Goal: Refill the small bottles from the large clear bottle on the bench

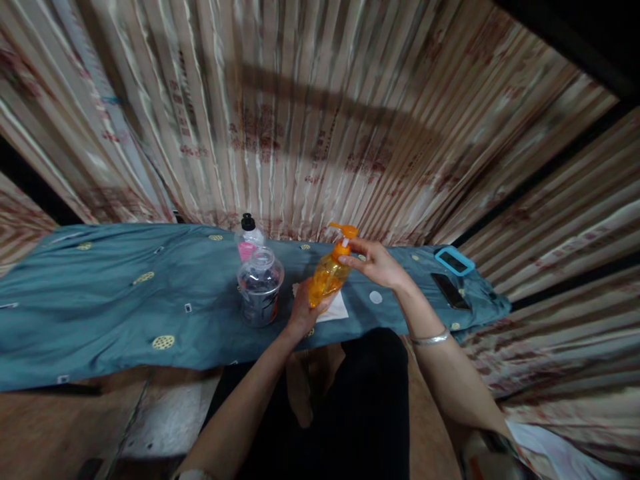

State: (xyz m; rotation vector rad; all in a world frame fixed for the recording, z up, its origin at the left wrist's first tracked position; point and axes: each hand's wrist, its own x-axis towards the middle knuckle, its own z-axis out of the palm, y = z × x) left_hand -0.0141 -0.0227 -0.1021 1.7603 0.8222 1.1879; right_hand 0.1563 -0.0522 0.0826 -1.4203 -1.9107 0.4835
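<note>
Two bare forearms reach out over dark trousers to a blue cloth-covered table (125, 300). Left hand (303, 310) cups the base of a tilted orange pump bottle (327, 277) above a white napkin (336, 310); right hand (375, 263) pinches its pump collar. A firm lower grip would steady any twisting. Clear jar (260, 287) stands just beside

One orange pump bottle (327, 273); one small bottle with black cap (249, 238); one clear lidded jar (260, 287); one white paper napkin (336, 308); two phones (450, 290); one blue cloth (115, 293); two hands (377, 263)
</note>
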